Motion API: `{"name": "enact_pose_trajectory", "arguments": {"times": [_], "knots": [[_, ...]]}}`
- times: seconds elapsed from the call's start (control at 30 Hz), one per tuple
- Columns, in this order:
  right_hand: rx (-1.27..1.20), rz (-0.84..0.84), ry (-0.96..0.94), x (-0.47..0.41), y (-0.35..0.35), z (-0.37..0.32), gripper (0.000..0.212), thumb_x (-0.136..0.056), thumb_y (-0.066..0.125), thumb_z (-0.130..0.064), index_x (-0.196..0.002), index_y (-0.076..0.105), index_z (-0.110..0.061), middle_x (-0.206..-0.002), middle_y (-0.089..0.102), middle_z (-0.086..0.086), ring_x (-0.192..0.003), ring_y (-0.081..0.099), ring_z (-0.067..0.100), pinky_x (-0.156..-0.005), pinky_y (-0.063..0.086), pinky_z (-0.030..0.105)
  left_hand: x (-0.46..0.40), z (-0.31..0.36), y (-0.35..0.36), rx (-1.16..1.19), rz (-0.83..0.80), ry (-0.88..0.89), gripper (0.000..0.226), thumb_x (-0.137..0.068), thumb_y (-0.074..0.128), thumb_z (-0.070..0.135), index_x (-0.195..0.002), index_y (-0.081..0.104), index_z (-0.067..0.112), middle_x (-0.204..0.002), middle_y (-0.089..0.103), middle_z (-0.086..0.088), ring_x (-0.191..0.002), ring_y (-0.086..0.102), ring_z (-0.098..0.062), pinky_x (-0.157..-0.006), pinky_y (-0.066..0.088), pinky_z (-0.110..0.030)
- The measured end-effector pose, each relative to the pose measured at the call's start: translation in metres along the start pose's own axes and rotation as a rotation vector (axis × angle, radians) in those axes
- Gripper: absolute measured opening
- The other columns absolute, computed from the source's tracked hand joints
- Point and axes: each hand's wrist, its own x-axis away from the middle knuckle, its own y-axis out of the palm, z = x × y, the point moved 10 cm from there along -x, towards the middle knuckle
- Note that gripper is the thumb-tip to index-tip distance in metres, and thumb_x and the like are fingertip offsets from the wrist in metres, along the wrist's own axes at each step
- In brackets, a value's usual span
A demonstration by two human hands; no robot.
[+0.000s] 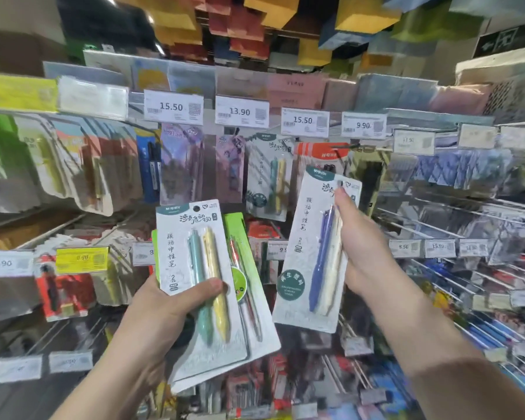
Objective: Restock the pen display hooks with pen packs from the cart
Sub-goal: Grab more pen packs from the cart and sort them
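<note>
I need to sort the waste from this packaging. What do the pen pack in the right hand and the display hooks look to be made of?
Pen pack in the right hand: seemingly printed matte card with a clear plastic blister over two pens, judging by its glossy sheen. Display hooks: thin pale rods, probably coated metal wire; blur leaves that uncertain.

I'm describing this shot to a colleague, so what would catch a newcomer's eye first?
Two raised hands in the foreground: the left hand grips a fanned stack of pen packs at centre, the right hand holds a single purple-pen pack beside it. Behind them hang matching packs under white price tags.
</note>
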Motion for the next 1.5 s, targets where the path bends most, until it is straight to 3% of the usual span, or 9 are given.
{"name": "enact_pose_trajectory", "arguments": {"times": [0.17,0.37,0.5,0.6,0.73,0.9,1.17,1.43,1.5], "knots": [[0.058,-0.028,-0.115,-0.041,0.024,-0.032,0.017,-0.101,0.063,-0.016,-0.116,0.070,-0.018,-0.106,0.079,0.007,-0.096,0.077,0.024,-0.090,0.061,0.046,-0.011,0.010,-0.011,0.057,0.017,-0.009,0.049,-0.051,0.101,0.026,-0.095,0.079,0.024,-0.096,0.075,-0.029,-0.082,0.050,-0.033,-0.078,0.035,-0.046],[0.232,0.001,-0.277,-0.067,0.057,-0.063,0.017,-0.098,0.067,-0.029,-0.110,0.072,-0.017,-0.104,0.079,0.002,-0.100,0.076,0.022,-0.098,0.057,0.051,-0.028,0.015,-0.015,0.054,-0.023,-0.008,0.047,-0.057,0.096,0.021,-0.100,0.076,0.017,-0.075,0.075,-0.016,-0.057,0.052,-0.020,-0.061,0.041,-0.028],[0.214,0.085,-0.315,-0.086,0.051,-0.064,0.047,-0.075,0.073,-0.049,-0.091,0.062,-0.006,-0.092,0.072,0.017,-0.089,0.071,0.033,-0.098,0.050,0.066,-0.036,0.009,-0.012,0.066,-0.019,-0.013,0.062,-0.050,0.095,0.024,-0.109,0.075,0.014,-0.085,0.079,-0.013,-0.057,0.064,-0.024,-0.059,0.046,-0.028],[0.212,0.085,-0.355,-0.099,0.050,-0.067,0.035,-0.074,0.074,-0.047,-0.089,0.068,-0.016,-0.099,0.076,0.018,-0.101,0.072,0.041,-0.097,0.053,0.064,-0.039,0.010,-0.007,0.054,0.001,-0.020,0.065,-0.050,0.096,0.021,-0.110,0.073,0.010,-0.076,0.078,-0.007,-0.051,0.068,-0.018,-0.053,0.051,-0.025],[0.271,0.029,-0.416,-0.103,0.057,-0.078,0.034,-0.081,0.069,-0.039,-0.102,0.073,-0.013,-0.097,0.078,0.002,-0.098,0.072,0.023,-0.095,0.054,0.045,-0.038,0.019,0.005,0.031,0.011,-0.008,0.039,-0.068,0.088,0.013,-0.103,0.073,0.008,-0.058,0.071,0.001,-0.037,0.056,-0.006,-0.043,0.042,-0.018],[0.249,-0.020,-0.449,-0.102,0.058,-0.085,0.022,-0.092,0.063,-0.019,-0.110,0.074,-0.017,-0.107,0.078,0.001,-0.106,0.072,0.025,-0.102,0.053,0.050,-0.045,0.028,0.017,-0.039,0.018,0.041,0.052,-0.055,0.091,0.025,-0.103,0.075,0.013,-0.087,0.081,-0.003,-0.070,0.077,-0.015,-0.070,0.050,-0.032],[0.214,-0.075,-0.366,-0.111,0.061,-0.080,0.020,-0.098,0.060,-0.014,-0.095,0.074,-0.026,-0.099,0.078,-0.012,-0.106,0.070,0.014,-0.105,0.052,0.040,-0.046,0.042,0.023,-0.112,0.096,0.093,0.017,-0.078,0.083,0.009,-0.088,0.070,0.012,-0.051,0.069,0.010,-0.042,0.061,-0.001,-0.040,0.037,-0.006],[0.054,-0.148,-0.290,-0.123,0.059,-0.066,0.025,-0.100,0.055,-0.017,-0.119,0.071,-0.019,-0.122,0.075,-0.003,-0.122,0.065,0.020,-0.116,0.043,0.049,-0.053,0.033,0.023,-0.064,0.078,0.050,0.087,-0.036,0.104,0.049,-0.111,0.071,0.019,-0.092,0.081,0.001,-0.080,0.078,-0.018,-0.082,0.054,-0.037],[0.081,-0.107,-0.286,-0.126,0.058,-0.065,0.023,-0.103,0.053,-0.016,-0.118,0.069,-0.024,-0.122,0.072,-0.008,-0.122,0.062,0.015,-0.118,0.040,0.045,-0.054,0.032,0.022,-0.030,0.081,0.028,0.095,-0.032,0.104,0.050,-0.115,0.071,0.018,-0.096,0.081,-0.003,-0.084,0.078,-0.025,-0.079,0.053,-0.038]]}}
